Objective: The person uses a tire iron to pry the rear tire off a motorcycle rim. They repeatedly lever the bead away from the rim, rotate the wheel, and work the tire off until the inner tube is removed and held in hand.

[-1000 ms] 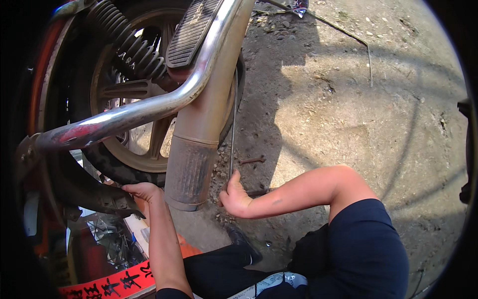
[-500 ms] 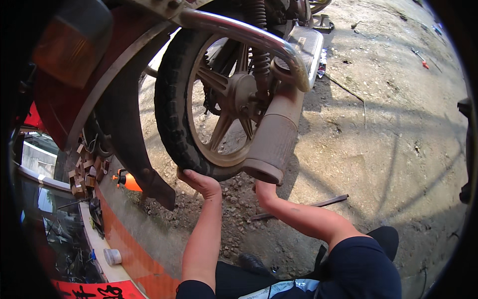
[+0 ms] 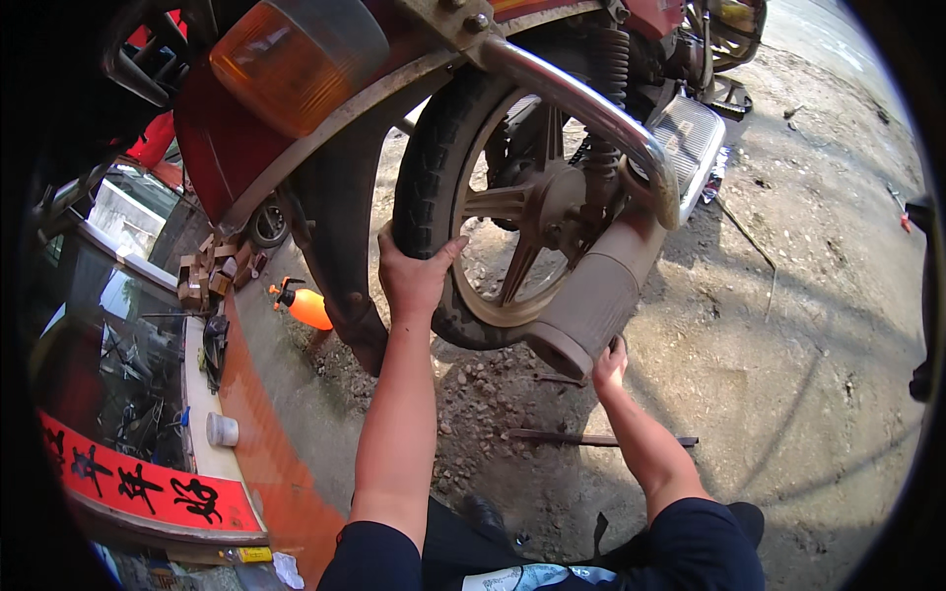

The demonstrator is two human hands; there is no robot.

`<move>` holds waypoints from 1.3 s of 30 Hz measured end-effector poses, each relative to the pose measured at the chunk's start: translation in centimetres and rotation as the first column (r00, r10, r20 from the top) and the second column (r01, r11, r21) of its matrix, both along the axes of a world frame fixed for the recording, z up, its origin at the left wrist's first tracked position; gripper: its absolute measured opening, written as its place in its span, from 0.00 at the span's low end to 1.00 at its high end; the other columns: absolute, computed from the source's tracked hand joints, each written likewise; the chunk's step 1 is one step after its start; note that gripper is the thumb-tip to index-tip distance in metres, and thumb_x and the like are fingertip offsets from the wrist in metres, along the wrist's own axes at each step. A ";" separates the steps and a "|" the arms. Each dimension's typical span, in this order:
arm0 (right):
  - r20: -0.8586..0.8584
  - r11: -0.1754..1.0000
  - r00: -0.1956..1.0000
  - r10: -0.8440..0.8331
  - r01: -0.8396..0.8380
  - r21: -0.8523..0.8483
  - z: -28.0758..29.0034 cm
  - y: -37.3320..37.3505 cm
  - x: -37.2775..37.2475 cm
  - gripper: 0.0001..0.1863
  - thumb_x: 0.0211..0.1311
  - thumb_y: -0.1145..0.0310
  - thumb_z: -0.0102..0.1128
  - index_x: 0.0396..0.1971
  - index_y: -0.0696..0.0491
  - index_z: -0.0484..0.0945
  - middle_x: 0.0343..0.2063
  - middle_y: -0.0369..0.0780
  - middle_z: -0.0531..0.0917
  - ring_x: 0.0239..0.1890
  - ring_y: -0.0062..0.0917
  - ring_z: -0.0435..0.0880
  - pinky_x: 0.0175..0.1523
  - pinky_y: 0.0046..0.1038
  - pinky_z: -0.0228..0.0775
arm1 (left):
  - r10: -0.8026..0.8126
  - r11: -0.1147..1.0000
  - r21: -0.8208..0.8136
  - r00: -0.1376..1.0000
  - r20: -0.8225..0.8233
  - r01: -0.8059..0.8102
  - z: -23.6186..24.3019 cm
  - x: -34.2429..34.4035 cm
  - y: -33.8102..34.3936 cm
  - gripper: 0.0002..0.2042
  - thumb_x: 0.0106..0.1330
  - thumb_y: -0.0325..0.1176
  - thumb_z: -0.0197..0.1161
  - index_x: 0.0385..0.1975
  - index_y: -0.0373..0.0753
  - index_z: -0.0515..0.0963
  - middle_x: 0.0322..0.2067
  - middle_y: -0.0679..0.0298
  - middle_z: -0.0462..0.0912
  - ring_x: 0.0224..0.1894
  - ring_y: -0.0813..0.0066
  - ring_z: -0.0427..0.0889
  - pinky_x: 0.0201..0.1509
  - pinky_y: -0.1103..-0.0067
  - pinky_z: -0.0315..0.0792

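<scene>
One left hand, clasped on one tyre, thumb on the near side. Right of that grip: one muffler; one right hand at its end, finger closure hidden from where I stand. Left: one orange bottle. Below right: one metal bar.

Left hand is wrapped on the tyre, with the mudguard crowding its left and gaps between the spokes to its right. Right hand has the exhaust blocking its left, but ground to its right is wide open. A bar lies under that forearm.
</scene>
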State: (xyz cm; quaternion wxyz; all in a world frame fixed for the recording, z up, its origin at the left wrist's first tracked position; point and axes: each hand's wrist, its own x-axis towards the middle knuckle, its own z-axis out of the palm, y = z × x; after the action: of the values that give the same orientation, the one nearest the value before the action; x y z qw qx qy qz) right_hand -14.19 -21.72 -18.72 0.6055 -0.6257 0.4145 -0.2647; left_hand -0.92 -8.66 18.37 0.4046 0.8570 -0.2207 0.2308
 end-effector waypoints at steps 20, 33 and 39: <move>0.271 0.932 0.958 -0.095 -0.010 0.361 6.1 1.3 -0.9 0.19 0.63 0.71 0.52 0.52 0.63 0.70 0.44 0.48 0.79 0.46 0.34 0.77 0.55 0.31 0.66 | -0.041 0.991 -0.131 0.999 -0.027 0.037 -0.9 1.2 -1.6 0.29 0.47 0.39 0.78 0.46 0.31 0.73 0.38 0.59 0.83 0.39 0.72 0.81 0.47 0.77 0.73; 0.257 0.920 0.957 -0.133 0.215 -0.328 8.4 9.0 7.6 0.13 0.63 0.68 0.53 0.43 0.60 0.73 0.40 0.46 0.79 0.44 0.36 0.76 0.52 0.35 0.67 | -0.027 0.998 0.055 0.973 0.229 0.014 -4.8 -1.0 0.6 0.41 0.57 0.42 0.69 0.66 0.32 0.53 0.58 0.44 0.66 0.60 0.46 0.67 0.64 0.64 0.61; 0.161 0.766 0.974 -0.157 0.223 -0.603 6.9 9.8 8.5 0.10 0.60 0.69 0.55 0.37 0.60 0.74 0.36 0.44 0.79 0.41 0.34 0.75 0.49 0.35 0.68 | -0.106 0.980 -0.169 0.994 0.030 0.109 -10.4 -1.3 4.6 0.46 0.51 0.40 0.73 0.66 0.32 0.51 0.58 0.46 0.65 0.60 0.52 0.68 0.64 0.66 0.61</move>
State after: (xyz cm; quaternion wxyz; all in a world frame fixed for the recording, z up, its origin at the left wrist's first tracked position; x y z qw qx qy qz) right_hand -5.73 -11.89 -11.81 0.3578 -0.7295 0.3351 -0.4769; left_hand -2.19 -4.03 7.93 0.4859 0.8036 -0.2503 0.2357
